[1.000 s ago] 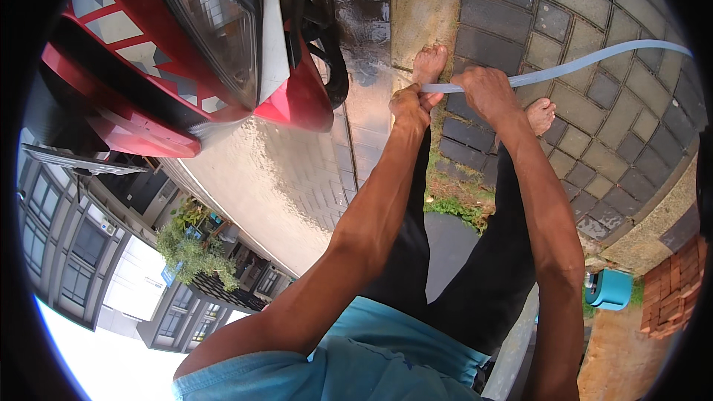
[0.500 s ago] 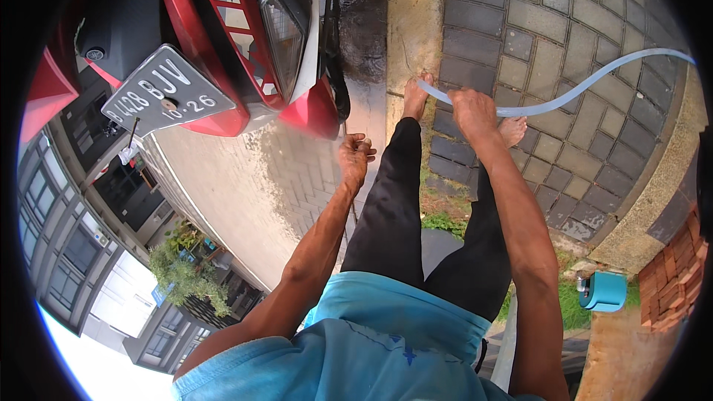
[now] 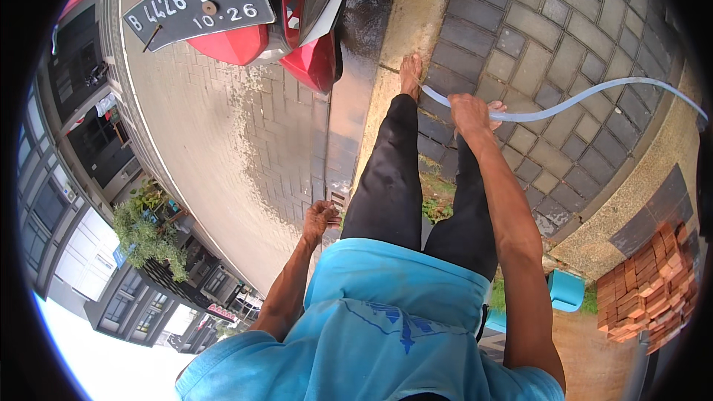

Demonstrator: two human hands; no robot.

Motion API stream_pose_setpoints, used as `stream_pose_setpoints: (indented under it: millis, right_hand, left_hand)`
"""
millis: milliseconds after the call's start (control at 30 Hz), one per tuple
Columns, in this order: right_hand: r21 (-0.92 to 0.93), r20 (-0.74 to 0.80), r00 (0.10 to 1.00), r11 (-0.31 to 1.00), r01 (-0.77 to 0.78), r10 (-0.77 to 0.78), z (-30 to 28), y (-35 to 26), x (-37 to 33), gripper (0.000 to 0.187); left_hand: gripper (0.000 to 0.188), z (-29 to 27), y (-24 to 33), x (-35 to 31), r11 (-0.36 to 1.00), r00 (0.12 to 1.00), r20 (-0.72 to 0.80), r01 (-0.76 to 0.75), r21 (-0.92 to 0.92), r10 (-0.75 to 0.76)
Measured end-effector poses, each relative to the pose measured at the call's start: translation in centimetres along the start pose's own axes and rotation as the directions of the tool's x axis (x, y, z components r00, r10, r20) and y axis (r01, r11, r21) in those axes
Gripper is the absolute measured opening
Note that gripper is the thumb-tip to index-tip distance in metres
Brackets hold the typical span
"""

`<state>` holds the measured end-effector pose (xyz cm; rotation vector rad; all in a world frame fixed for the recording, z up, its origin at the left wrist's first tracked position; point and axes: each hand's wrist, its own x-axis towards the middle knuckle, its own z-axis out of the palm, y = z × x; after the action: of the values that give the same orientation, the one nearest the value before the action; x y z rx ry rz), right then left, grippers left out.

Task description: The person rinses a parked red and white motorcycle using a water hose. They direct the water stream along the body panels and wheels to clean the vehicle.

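My right hand (image 3: 471, 113) is closed around a pale, translucent hose (image 3: 536, 115). A short end of the hose sticks out to the left of my fist, beside my bare foot (image 3: 411, 76). From the other side it curves away over the paving to the far right. Beside my left thigh hangs my left hand (image 3: 321, 220), empty, its fingers loosely bent and apart. Farther ahead on the left stands a red motorcycle (image 3: 312, 63) with a dark number plate (image 3: 202, 6), apart from both hands.
Wet ground (image 3: 368, 26) and a pale kerb (image 3: 416, 11) run beside the motorcycle. Grey block paving (image 3: 546, 44) lies to the right. A stack of red bricks (image 3: 646, 282) and a turquoise container (image 3: 566, 290) are at the lower right. Potted plants (image 3: 152, 241) stand across the road.
My left hand has swung back toward my hip. The view has shifted so the motorcycle sits higher in the picture. The right hand still grips the hose.
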<state>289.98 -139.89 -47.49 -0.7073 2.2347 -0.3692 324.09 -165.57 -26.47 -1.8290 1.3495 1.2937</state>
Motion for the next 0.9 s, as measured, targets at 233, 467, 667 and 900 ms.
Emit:
stream_pose_setpoints:
  millis: [233, 467, 667, 900]
  right_hand:
    - [0.007, 0.062, 0.996, 0.998, 0.063, -0.063, -0.4, -0.7, -1.3, 0.020]
    - [0.161, 0.012, 0.978, 0.966, 0.203, -0.208, -0.5, -0.5, -2.2, 0.028]
    - [0.172, 0.066, 0.963, 0.954, 0.246, -0.260, -1.1, -1.5, -2.5, 0.033]
    - [0.171, -0.064, 0.994, 0.980, 0.097, -0.088, -2.3, -1.7, -4.2, 0.026]
  left_hand:
    - [0.015, 2.0, -2.1, -1.1, 1.000, 0.994, 0.110, -0.022, -0.020, 0.024]
    - [0.020, 1.8, 2.1, 0.8, 0.988, 0.988, 0.108, -0.097, -0.122, 0.111]
    - [0.019, 0.7, 2.3, 0.8, 0.993, 0.988, 0.122, -0.084, -0.083, 0.093]
    - [0.017, 1.1, 2.5, 0.3, 0.996, 0.986, 0.144, -0.074, -0.059, 0.082]
